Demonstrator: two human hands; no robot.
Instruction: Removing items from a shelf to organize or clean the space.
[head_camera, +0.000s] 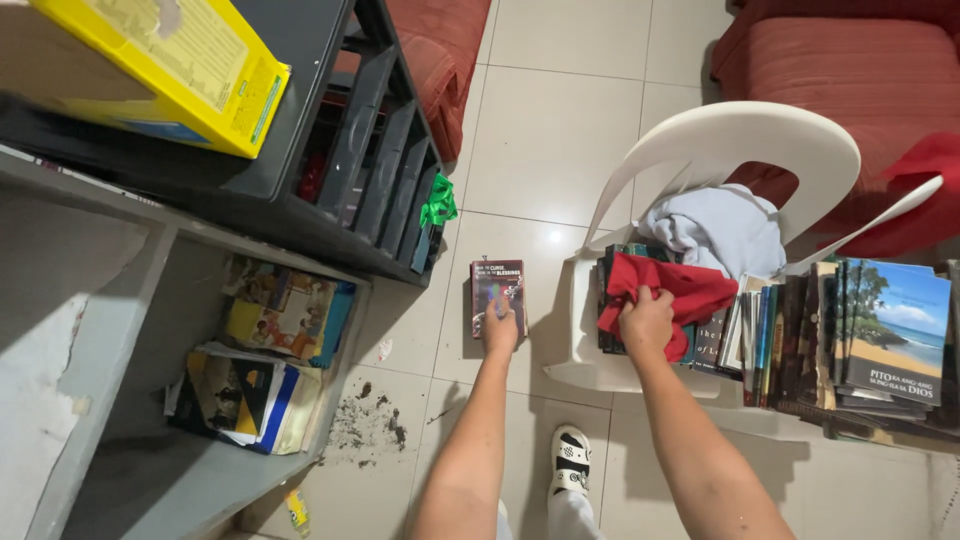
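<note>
Down at frame centre, my left hand (500, 328) grips the lower edge of a dark book (498, 296), fingers clenched on it, the cover facing up over the tiled floor (560, 130). My right hand (646, 322), just right of centre, is bunched around a red cloth (690, 285) that drapes over a row of books (612, 300) standing on the seat of a white plastic chair (740, 140). A pale blue cloth (715, 228) lies further back on the chair. More books (880, 335) are stacked at the right edge. At lower left, a grey shelf (110, 300) holds magazines (275, 315).
</note>
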